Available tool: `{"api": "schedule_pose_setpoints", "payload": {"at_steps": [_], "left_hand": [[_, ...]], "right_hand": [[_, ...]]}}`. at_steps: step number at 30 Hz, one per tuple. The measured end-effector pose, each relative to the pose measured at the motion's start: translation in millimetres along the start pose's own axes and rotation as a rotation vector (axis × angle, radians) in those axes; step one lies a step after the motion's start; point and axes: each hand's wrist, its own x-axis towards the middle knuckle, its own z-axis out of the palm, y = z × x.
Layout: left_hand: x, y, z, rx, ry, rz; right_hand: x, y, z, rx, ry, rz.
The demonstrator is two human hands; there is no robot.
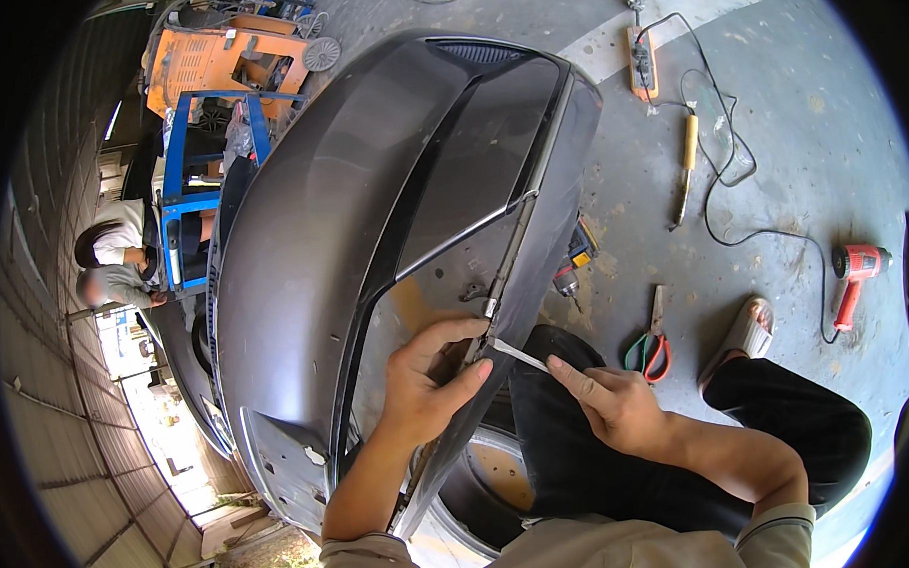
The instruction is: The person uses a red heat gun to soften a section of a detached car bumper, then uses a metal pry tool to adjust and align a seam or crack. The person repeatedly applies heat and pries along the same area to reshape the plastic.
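Observation:
A large dark grey car bumper [292,230] stretches away in front of me. My left hand [423,385] grips the long inner edge strip [518,237] of the bumper, thumb and fingers curled at either side of it. Between the right fingers is a slim flat metal tool [522,356], its tip touching the strip just beside the left thumb. My right hand [624,408] is closed around this tool, so its handle is hidden and I cannot tell its exact kind.
Scissors with red and green handles [649,347] lie by my foot, near a drill [574,258]. Farther right are a soldering iron [687,166], a power strip [642,65] and a red heat gun [855,280] with trailing cords. An orange cart [216,62] and people [118,251] are at left.

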Motion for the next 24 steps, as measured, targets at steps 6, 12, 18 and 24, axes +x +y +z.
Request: {"api": "schedule_pose_setpoints", "payload": {"at_steps": [6, 12, 18, 24], "left_hand": [[1, 0, 0, 0.003, -0.010, 0.004], [3, -1, -8, -0.008, -0.043, 0.014], [3, 0, -1, -0.221, 0.038, -0.068], [4, -3, 0, -0.167, 0.069, 0.037]], "right_hand": [[2, 0, -4, -0.108, -0.015, -0.004], [6, 0, -9, -0.254, 0.004, -0.050], [-4, 11, -1, -0.102, 0.148, -0.058], [-6, 17, 4, -0.180, 0.092, -0.106]]}}
